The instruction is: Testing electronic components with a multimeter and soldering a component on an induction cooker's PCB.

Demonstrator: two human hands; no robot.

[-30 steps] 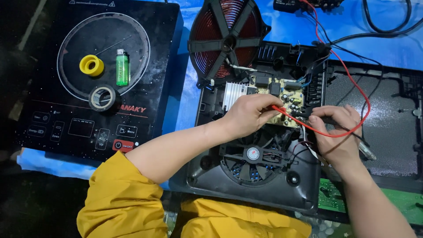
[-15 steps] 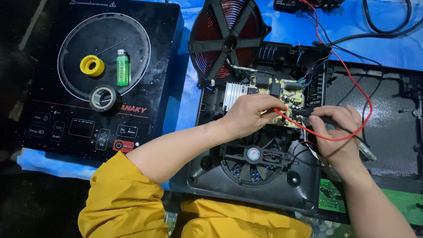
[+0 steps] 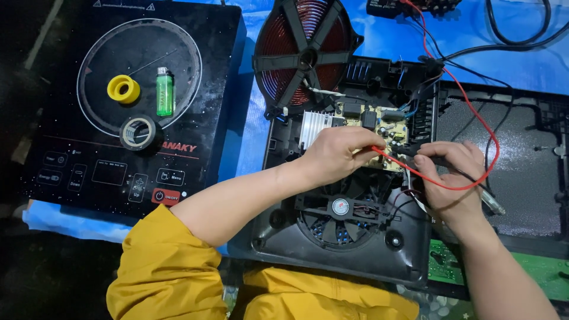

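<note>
While both hands (image 3: 341,155) (image 3: 450,178) crowd circuit board (image 3: 379,127), fan (image 3: 339,207) just below.

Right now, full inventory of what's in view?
glass cooktop panel: 1, black, left
yellow tape roll: 1, on panel
green lighter: 1, on panel
grey tape roll: 1, on panel
induction coil: 1, red, top centre
opened cooker base: 1, black, centre
circuit board: 1, yellowish, in base
heatsink: 1, silver
fan: 1, black
red lead: 1
blue sheet: 1, underneath
left hand: on board
right hand: fingers on black probe
</note>
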